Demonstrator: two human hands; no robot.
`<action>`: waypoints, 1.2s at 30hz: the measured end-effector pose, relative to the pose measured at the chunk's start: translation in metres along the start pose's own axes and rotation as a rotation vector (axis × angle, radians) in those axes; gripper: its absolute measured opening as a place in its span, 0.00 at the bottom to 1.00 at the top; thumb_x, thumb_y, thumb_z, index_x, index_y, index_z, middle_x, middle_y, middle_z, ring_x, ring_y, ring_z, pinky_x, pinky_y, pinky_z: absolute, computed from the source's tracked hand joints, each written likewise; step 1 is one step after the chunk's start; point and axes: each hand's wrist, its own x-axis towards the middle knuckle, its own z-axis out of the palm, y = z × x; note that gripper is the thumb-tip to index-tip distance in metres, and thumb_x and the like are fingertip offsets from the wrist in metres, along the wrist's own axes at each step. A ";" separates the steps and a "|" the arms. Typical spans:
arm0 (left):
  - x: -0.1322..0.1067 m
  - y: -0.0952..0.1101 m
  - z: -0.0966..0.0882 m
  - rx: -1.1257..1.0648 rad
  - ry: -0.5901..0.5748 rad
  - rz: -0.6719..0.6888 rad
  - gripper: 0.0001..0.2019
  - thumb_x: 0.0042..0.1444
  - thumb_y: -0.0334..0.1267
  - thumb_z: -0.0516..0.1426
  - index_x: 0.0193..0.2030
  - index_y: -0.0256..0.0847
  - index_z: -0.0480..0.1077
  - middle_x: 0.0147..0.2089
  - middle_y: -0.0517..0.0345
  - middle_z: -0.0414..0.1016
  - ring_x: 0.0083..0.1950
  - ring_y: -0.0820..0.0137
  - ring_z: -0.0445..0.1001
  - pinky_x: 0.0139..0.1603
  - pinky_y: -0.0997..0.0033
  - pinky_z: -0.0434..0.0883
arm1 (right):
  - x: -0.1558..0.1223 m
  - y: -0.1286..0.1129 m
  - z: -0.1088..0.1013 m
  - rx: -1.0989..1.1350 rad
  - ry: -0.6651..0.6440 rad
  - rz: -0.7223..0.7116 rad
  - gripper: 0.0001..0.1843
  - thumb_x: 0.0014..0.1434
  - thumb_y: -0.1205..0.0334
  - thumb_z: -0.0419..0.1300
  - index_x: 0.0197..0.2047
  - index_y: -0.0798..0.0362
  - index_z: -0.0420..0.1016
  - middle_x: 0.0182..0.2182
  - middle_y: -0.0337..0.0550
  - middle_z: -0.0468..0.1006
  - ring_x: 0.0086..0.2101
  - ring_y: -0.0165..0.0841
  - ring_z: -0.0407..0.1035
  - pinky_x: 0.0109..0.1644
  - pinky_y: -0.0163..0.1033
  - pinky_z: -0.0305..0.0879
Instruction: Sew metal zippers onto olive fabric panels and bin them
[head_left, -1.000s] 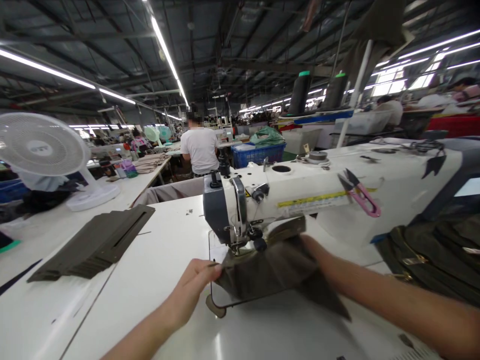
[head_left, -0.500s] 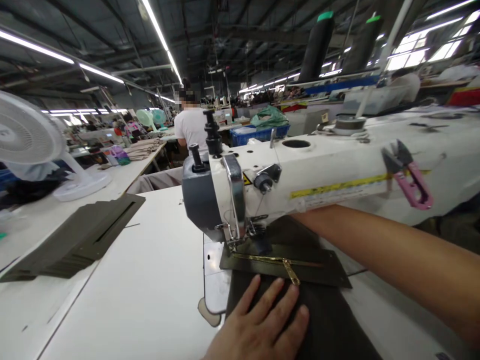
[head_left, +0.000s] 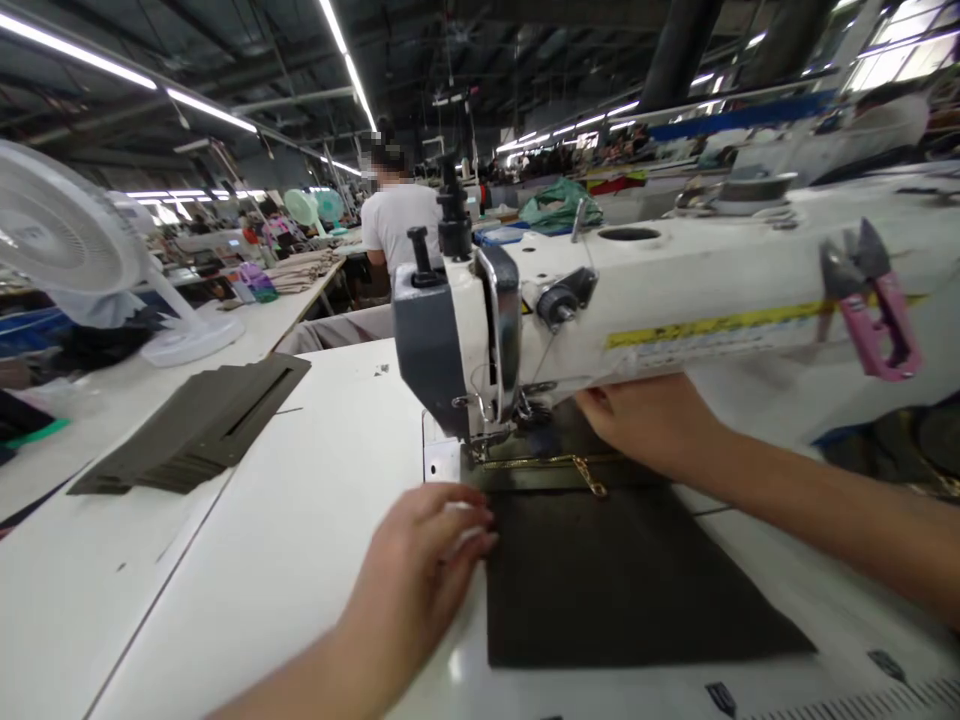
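A dark olive fabric piece (head_left: pixel 622 580) lies flat on the white table under the head of a white sewing machine (head_left: pixel 675 290). A brass zipper (head_left: pixel 555 463) runs along the fabric's far edge, just behind the presser foot (head_left: pixel 491 440). My left hand (head_left: pixel 424 560) rests at the fabric's left edge with its fingers curled onto the corner by the needle plate. My right hand (head_left: pixel 649 420) lies under the machine arm, with fingers pressed down on the fabric just right of the foot.
A stack of dark cut pieces (head_left: pixel 199 425) lies on the table at left. A white fan (head_left: pixel 82 250) stands beyond it. Pink thread snips (head_left: pixel 874 310) hang on the machine arm. A person in a white shirt (head_left: pixel 401 225) sits ahead, facing away.
My left hand slid from flat on the fabric's middle to its left edge by the needle plate. My right hand came into view beside the foot. The view moved closer and lower.
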 end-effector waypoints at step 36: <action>0.023 -0.037 0.020 0.358 0.111 0.224 0.07 0.56 0.28 0.53 0.31 0.37 0.71 0.38 0.50 0.77 0.41 0.63 0.76 0.47 0.61 0.72 | -0.021 -0.049 0.045 0.194 -0.237 -0.210 0.09 0.57 0.70 0.52 0.38 0.60 0.72 0.38 0.51 0.75 0.41 0.39 0.68 0.48 0.45 0.64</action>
